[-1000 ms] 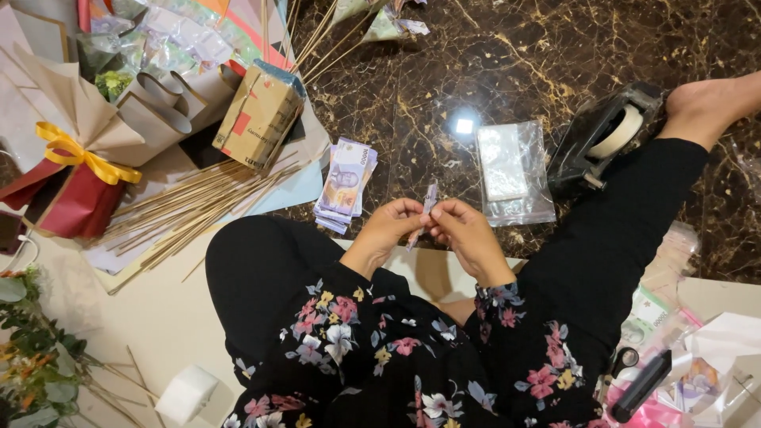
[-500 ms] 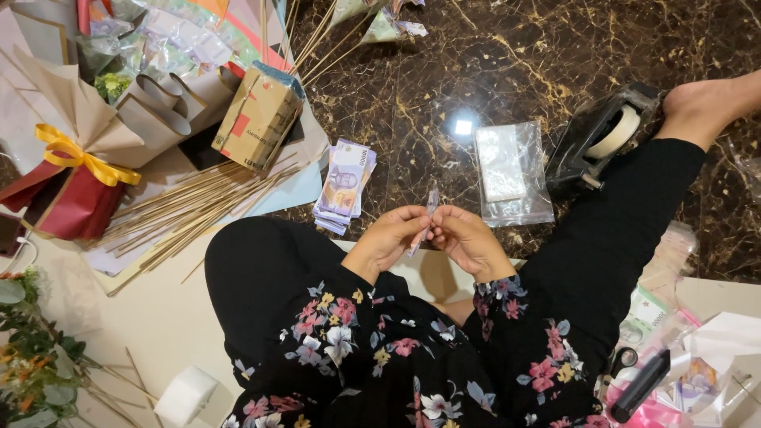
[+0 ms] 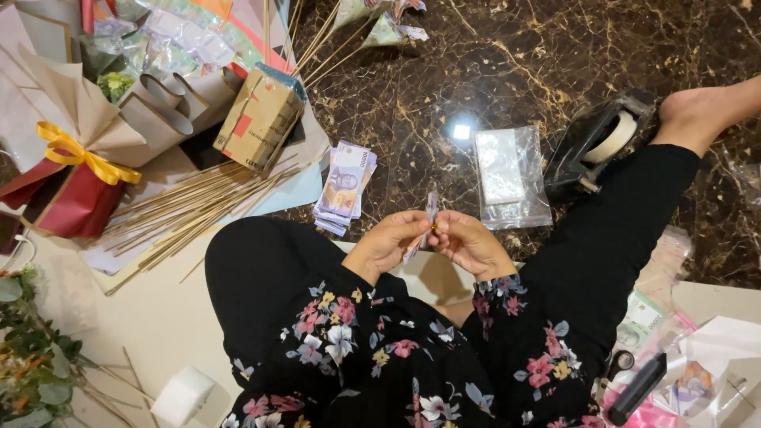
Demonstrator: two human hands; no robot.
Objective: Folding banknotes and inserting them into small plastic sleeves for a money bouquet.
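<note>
Lying about are one banknote stack [image 3: 344, 189], one tape dispenser [image 3: 601, 144], one cardboard box [image 3: 259, 118], one plastic bag [image 3: 510, 176] and two hands: left [image 3: 390, 242], right [image 3: 469, 244]

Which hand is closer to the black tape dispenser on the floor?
The right hand. It is below and left of the tape dispenser, apart from it. The left hand is farther left, beyond the right hand.

Folded note [image 3: 430, 215]: pinched between left hand [image 3: 390, 244] and right hand [image 3: 469, 246]; lower half hidden by fingers, fold shape too small to tell.
Palms: turned away, unseen.
Foot [image 3: 709, 111]: at 2 o'clock, toes cut by right edge.
Bouquet wrap [image 3: 67, 170]: at 9 o'clock, cut by left edge.
Foliage [image 3: 28, 357]: at 8 o'clock, blurred, cropped.
Pink bag [image 3: 674, 396]: at 4 o'clock, contents unclear.
</note>
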